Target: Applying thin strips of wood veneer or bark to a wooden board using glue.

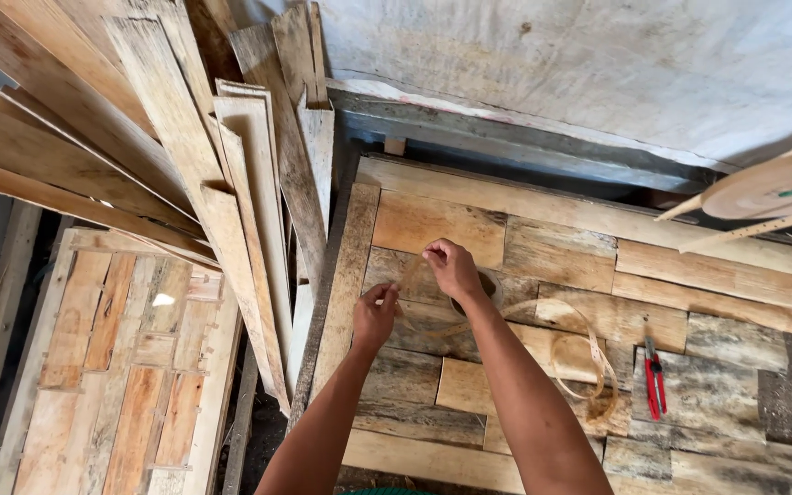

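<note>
Both the left hand (375, 316) and the right hand (452, 268) pinch one short stretch of thin strip (409, 272) taut over the tabletop (561, 257), while most of it lies loosely coiled to the right near red pliers (654, 378), seemingly unworked.

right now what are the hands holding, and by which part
Both hands, left hand and right hand, pinch a thin wooden veneer strip near its free end.
</note>
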